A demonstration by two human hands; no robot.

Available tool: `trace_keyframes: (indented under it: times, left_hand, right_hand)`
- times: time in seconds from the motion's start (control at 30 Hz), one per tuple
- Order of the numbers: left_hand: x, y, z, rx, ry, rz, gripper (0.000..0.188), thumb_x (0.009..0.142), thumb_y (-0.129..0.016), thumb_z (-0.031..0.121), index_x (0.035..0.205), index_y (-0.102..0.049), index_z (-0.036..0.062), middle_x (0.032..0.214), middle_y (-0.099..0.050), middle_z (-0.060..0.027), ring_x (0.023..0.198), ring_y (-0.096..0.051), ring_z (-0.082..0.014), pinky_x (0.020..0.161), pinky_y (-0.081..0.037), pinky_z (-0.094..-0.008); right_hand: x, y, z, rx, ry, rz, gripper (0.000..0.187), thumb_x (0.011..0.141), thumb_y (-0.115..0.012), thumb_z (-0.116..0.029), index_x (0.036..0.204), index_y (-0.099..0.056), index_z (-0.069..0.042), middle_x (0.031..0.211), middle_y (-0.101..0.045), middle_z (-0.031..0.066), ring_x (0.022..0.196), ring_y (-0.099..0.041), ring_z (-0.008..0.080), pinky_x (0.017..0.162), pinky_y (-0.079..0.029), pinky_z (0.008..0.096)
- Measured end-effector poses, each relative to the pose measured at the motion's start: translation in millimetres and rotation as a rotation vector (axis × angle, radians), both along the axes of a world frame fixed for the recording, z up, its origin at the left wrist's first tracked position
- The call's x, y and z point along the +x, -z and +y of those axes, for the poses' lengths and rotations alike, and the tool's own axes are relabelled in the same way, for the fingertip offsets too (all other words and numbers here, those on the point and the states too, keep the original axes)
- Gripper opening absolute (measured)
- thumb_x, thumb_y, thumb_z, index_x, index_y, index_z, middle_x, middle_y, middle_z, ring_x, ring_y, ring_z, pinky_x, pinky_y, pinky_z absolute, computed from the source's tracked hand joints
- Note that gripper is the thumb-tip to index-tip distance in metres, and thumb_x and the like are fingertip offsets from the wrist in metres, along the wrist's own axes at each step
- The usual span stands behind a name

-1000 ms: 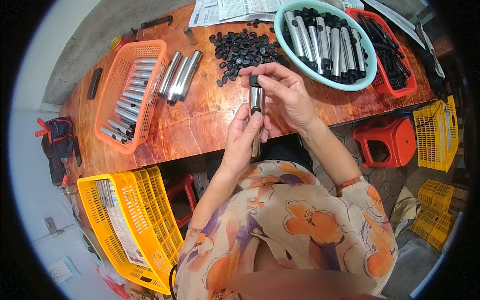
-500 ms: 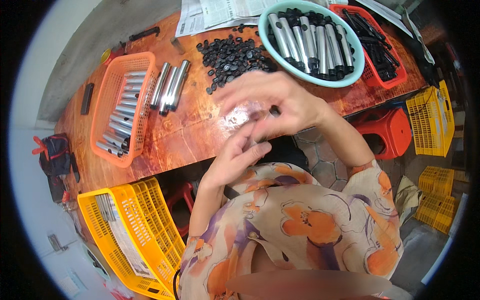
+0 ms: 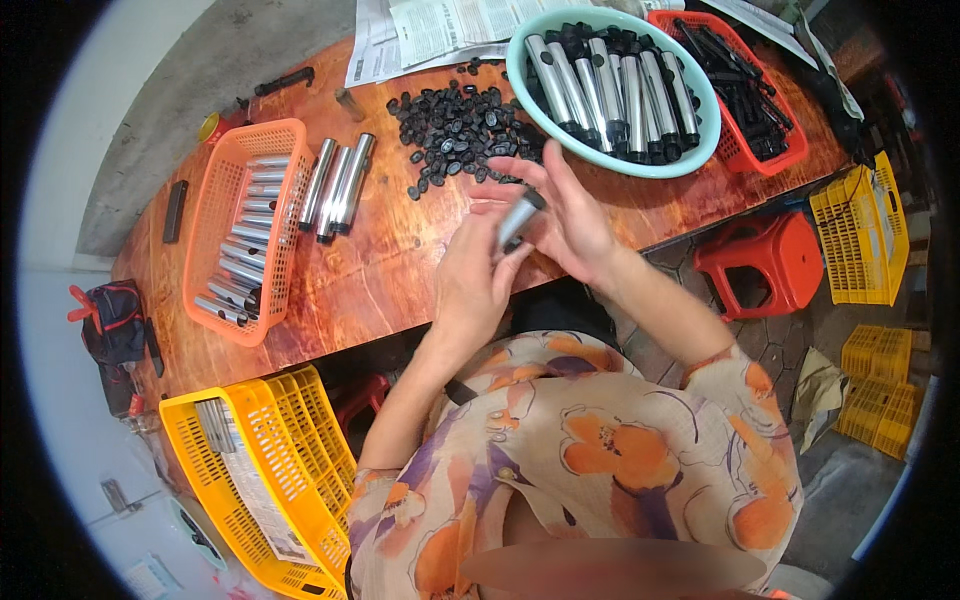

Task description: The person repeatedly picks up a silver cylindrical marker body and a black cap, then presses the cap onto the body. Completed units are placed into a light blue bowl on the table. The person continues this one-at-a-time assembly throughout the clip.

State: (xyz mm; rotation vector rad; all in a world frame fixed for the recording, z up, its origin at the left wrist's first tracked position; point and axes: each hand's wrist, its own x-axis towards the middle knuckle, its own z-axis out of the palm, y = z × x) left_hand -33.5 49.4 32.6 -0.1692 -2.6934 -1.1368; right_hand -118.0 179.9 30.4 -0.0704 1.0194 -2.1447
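Observation:
My left hand is wrapped round a short silver metal tube with a dark end that points up and to the right. Fingers apart, my right hand is beside the tube's dark end; whether it touches the tube I cannot tell. Just beyond both hands lies a heap of small black oval parts on the reddish wooden table. Left of the heap, a few loose silver tubes with black ends lie side by side.
An orange basket at the left holds several silver tubes. At the far right stand a pale turquoise basin of tubes and black parts, and a red basket of black pieces. A yellow crate and red stool are below the table edge.
My right hand has come off my left hand and turned, its fingers now spread. The tube's dark end now shows above my left hand, which has tipped upward.

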Motion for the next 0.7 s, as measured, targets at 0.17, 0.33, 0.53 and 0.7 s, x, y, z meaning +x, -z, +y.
trace_keyframes:
  times: [0.17,0.33,0.53,0.7]
  left_hand:
    - [-12.9,13.3,8.8,1.442,-0.164,-0.273,0.028,0.098,-0.048,0.018,0.121,-0.05,0.0022,0.102,-0.06,-0.0068,0.082,-0.062,-0.0157,0.068,-0.053,-0.0266]
    - [-17.7,12.7,9.3,1.331,-0.153,-0.228,0.03,0.094,-0.055,0.026,0.117,-0.052,0.0064,0.091,-0.059,-0.0006,0.077,-0.056,-0.0064,0.063,-0.046,-0.0184]
    - [-69.0,36.1,-98.1,-0.379,-0.552,0.326,0.043,0.083,-0.064,0.037,0.107,-0.059,0.0023,0.103,-0.051,-0.0162,0.102,-0.044,-0.0317,0.085,-0.036,-0.0445]
    - [-98.6,51.8,-145.1,-0.799,-0.517,0.253,0.034,0.074,-0.071,0.023,0.097,-0.061,-0.0001,0.103,-0.05,-0.0156,0.102,-0.043,-0.0324,0.084,-0.034,-0.0424]
  right_hand:
    - [42.9,27.9,-7.2,0.245,0.063,0.63,0.053,0.091,-0.056,-0.009,0.138,-0.032,-0.002,0.116,-0.051,0.0076,0.099,-0.056,0.0128,0.08,-0.048,0.0266]
    - [36.1,13.8,-3.8,0.436,0.102,0.807,0.054,0.089,-0.056,-0.006,0.138,-0.032,-0.002,0.112,-0.056,0.0143,0.088,-0.062,0.0186,0.075,-0.051,0.0301]
    - [-46.0,-18.5,37.2,1.079,0.614,1.417,0.038,0.091,-0.052,-0.014,0.126,-0.049,0.0,0.1,-0.062,0.0235,0.088,-0.063,0.0333,0.077,-0.048,0.0409]
    - [-102.3,-1.4,53.5,1.392,0.693,1.545,0.032,0.088,-0.055,-0.011,0.119,-0.054,-0.004,0.102,-0.06,0.0189,0.096,-0.055,0.0355,0.085,-0.044,0.042]
